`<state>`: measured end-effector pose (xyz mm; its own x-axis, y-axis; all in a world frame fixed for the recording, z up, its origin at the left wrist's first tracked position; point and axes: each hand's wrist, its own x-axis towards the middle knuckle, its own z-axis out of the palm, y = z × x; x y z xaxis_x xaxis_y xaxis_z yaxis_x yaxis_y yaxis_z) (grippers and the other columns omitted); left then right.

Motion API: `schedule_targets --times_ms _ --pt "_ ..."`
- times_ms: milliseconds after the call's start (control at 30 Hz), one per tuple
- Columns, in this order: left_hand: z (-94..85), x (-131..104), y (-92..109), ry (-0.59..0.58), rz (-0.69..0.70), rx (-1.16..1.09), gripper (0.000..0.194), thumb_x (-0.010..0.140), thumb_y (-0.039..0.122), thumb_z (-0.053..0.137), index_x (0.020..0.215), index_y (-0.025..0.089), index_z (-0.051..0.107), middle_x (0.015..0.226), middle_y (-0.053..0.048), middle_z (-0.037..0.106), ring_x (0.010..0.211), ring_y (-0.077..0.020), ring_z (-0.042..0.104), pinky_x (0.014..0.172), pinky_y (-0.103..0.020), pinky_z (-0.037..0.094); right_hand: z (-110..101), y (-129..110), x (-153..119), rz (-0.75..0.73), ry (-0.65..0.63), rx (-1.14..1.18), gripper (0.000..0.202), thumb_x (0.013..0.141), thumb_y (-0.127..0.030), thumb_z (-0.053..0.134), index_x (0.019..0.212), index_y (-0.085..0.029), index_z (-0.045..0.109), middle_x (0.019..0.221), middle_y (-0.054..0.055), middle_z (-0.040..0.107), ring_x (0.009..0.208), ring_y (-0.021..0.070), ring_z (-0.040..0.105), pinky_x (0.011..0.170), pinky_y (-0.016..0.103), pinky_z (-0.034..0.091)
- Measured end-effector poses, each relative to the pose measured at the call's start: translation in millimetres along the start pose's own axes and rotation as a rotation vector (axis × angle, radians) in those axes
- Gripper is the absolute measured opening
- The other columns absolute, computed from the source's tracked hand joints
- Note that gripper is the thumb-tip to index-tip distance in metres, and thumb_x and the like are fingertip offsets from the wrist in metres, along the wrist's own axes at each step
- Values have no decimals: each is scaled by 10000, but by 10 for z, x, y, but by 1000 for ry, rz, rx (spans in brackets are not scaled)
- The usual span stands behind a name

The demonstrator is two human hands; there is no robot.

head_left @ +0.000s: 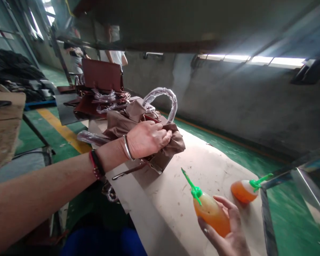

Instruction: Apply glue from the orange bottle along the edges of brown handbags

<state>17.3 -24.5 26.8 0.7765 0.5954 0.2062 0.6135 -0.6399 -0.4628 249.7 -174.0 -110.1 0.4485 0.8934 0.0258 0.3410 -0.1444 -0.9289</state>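
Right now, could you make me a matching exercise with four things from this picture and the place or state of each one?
Things:
1. brown bag
2. held bottle
3. second bottle
4. bag handle

Places or states:
A. lies on the table
B. gripped by the left hand
C. wrapped in clear plastic
D. in the right hand

Pairs: 1-B, 2-D, 3-A, 4-C

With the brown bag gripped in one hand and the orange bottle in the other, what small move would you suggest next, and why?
Probably bring the orange bottle in the right hand up toward the brown bag: its green nozzle already points there, and the left hand pins the bag down.
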Motion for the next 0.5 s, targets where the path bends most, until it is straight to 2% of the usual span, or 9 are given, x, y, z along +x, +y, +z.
schedule_targets --times_ms 133,233,333,400,500 --pt "-43 53 -68 17 -11 -18 429 943 205 227 1224 147 545 919 -105 669 896 -235 554 806 -365 419 41 32 88 16 -66 24 654 609 -589 680 1124 -256 455 1048 65 590 885 264 656 812 387 519" --pt "-51 78 -82 24 -10 -8 440 943 203 214 1211 159 560 918 -98 674 910 -232 564 805 -357 425 122 57 238 -67 -81 -55 615 643 -581 674 1118 -240 487 1014 53 615 858 254 651 817 406 506" --pt "-17 82 -89 45 9 43 450 946 195 204 1185 158 583 871 -88 678 869 -221 577 772 -346 434 213 95 410 -175 -93 -127 584 678 -550 680 1131 -215 523 1061 73 606 925 261 626 848 421 489" --pt "14 80 -108 90 41 88 459 951 191 195 1164 131 597 822 -83 675 813 -215 578 728 -345 435 275 100 506 -217 -97 -149 577 697 -538 675 1145 -209 522 1104 86 582 964 263 607 866 428 482" --pt "56 76 -154 232 111 139 446 957 181 211 1128 95 614 775 -72 667 731 -201 563 669 -346 427 374 70 612 -267 -77 -175 589 711 -532 659 1170 -207 484 1108 95 562 965 261 591 857 439 486"
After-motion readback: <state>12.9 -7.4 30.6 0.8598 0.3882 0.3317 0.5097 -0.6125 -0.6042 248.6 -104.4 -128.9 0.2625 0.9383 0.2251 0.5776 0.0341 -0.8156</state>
